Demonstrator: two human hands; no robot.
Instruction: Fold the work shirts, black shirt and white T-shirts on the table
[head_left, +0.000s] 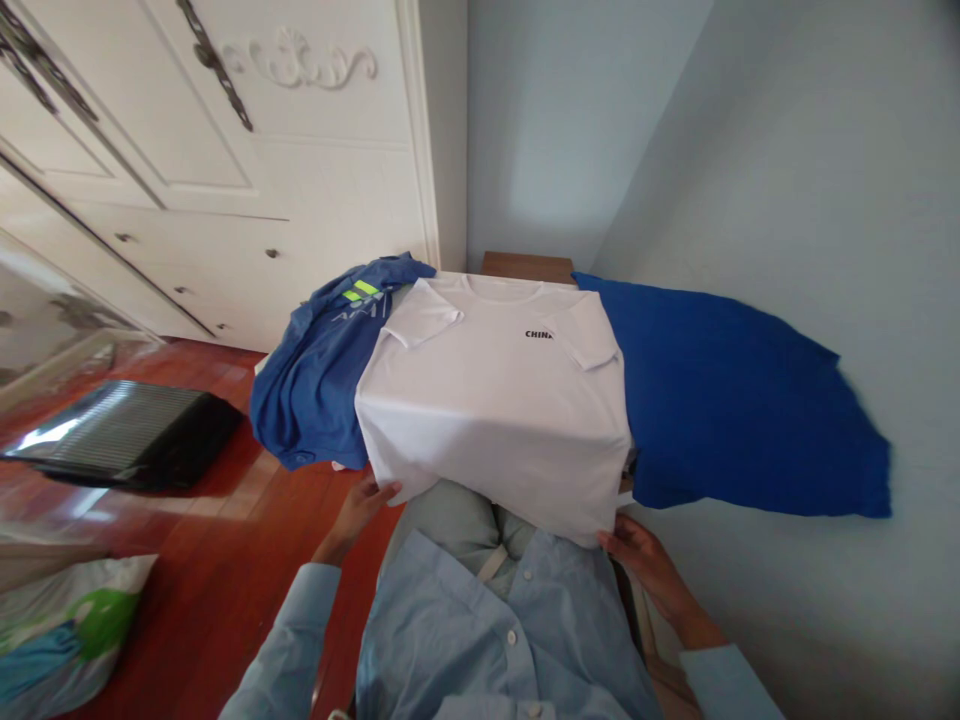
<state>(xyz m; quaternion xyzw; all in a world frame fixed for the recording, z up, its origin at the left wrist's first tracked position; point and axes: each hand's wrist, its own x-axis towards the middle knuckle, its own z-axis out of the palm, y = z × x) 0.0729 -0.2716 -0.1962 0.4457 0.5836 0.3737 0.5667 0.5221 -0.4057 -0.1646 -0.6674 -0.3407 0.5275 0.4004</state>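
A white T-shirt (487, 400) with dark "CHINA" lettering lies spread face up in front of me, its collar at the far end and both sleeves turned inward over the front. Its hem hangs over the near edge toward my lap. At the hem's left corner, my left hand (363, 508) pinches the fabric between thumb and fingers. My right hand (637, 552) grips the right hem corner in the same way. To the left lies a rumpled blue garment (322, 370) with yellow-green stripes. A plain blue cloth or garment (742, 400) extends to the right, against the wall.
A white wardrobe (337, 190) stands behind on the left, beside a pale blue wall (810, 200). A brown wooden piece (527, 266) shows behind the collar. On the red wooden floor (277, 540) are a black ribbed case (142, 430) and a printed plastic bag (90, 630).
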